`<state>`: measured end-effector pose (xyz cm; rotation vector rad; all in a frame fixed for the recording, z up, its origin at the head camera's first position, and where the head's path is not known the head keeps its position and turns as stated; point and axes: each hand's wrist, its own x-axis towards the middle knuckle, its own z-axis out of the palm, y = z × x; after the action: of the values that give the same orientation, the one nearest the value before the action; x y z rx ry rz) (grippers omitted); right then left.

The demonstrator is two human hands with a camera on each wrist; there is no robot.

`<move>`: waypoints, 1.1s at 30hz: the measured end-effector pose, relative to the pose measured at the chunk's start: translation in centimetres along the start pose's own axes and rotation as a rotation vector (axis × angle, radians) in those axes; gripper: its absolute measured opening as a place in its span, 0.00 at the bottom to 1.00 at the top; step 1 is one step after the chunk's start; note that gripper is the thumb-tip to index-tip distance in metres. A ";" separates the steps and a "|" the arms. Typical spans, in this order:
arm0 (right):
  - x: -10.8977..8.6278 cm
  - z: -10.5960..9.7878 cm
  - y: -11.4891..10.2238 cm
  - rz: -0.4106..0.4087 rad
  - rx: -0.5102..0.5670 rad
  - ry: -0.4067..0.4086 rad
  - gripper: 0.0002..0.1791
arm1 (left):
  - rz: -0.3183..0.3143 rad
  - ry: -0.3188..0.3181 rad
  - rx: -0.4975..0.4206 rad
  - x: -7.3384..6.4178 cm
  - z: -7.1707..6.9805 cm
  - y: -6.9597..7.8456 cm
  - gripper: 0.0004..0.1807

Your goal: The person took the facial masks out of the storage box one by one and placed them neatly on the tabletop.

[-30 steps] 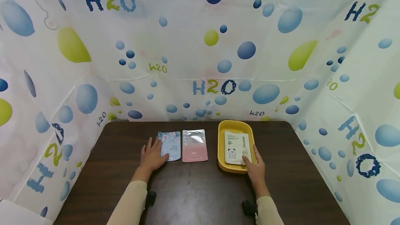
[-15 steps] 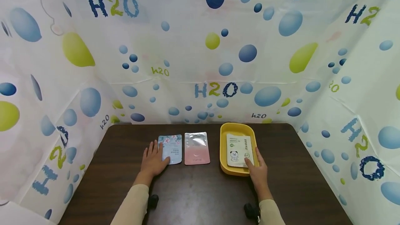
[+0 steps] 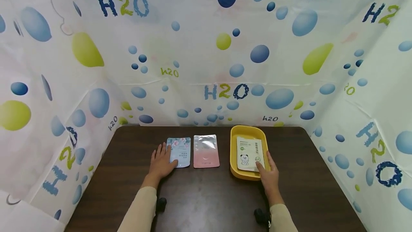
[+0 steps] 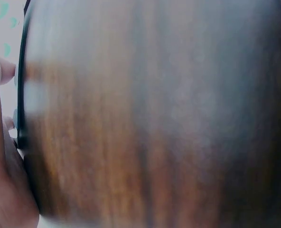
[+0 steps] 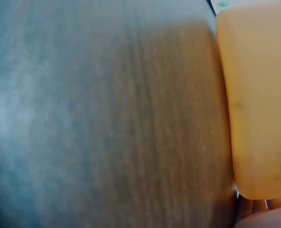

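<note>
A yellow tray (image 3: 234,156) holds a white sheet-mask packet (image 3: 248,149) with a bear printed on it. My right hand (image 3: 270,174) grips the tray at its front right corner, thumb over the rim onto the packet and fingers along the outer side. In the right wrist view the tray's wall (image 5: 259,104) hides most of those fingers. My left hand (image 3: 161,165) lies flat with fingers spread on the left, its thumb at the lower left edge of a blue floral sheet-mask packet (image 3: 181,153). Beside that lies a pink and silver sheet-mask packet (image 3: 206,152), untouched.
All of this stands near the far edge of a dark wood table (image 3: 206,199). White curtains (image 3: 190,38) printed with blue and green drops enclose it at the back and sides. A white object (image 3: 29,216) shows at the lower left.
The head view has shifted slightly, moving everything rightward in the picture. Both hands, the tray and the packets keep their places relative to one another.
</note>
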<state>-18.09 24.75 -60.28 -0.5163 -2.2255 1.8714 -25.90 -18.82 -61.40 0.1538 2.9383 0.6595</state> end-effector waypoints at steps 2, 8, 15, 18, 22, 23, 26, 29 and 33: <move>-0.1 -0.2 0.1 0.001 0.000 -0.001 0.42 | 0.006 0.015 -0.020 0.0 0.3 0.0 0.49; -0.1 -0.1 -0.2 -0.005 0.029 -0.020 0.39 | 0.004 0.022 -0.092 0.0 -0.3 0.0 0.49; 0.1 -0.1 -0.1 -0.001 0.028 -0.013 0.37 | -0.002 0.025 -0.219 0.1 -0.7 -0.3 0.47; 0.1 -0.1 0.2 0.008 0.022 -0.011 0.37 | 0.001 0.036 -0.237 -0.1 -0.7 -0.4 0.47; 0.3 -0.1 0.4 0.019 0.018 -0.011 0.37 | 0.005 0.059 -0.228 -0.2 -0.7 -0.2 0.47; 0.3 -0.1 0.4 0.021 0.018 -0.011 0.37 | 0.007 0.068 -0.222 -0.2 -0.7 0.0 0.47; 0.4 -0.1 0.5 0.010 0.022 -0.010 0.37 | 0.020 0.102 -0.218 -0.1 -0.9 0.7 0.45; 0.4 -0.1 0.5 -0.003 0.019 -0.006 0.37 | 0.023 0.134 -0.240 0.3 -1.5 1.7 0.43; 0.2 -0.1 0.3 -0.012 0.020 -0.005 0.37 | 0.011 0.168 -0.335 0.8 -2.3 3.3 0.41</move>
<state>-18.16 24.92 -60.57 -0.4945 -2.2060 1.8884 -26.82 -16.73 -58.02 0.0847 2.9259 1.2064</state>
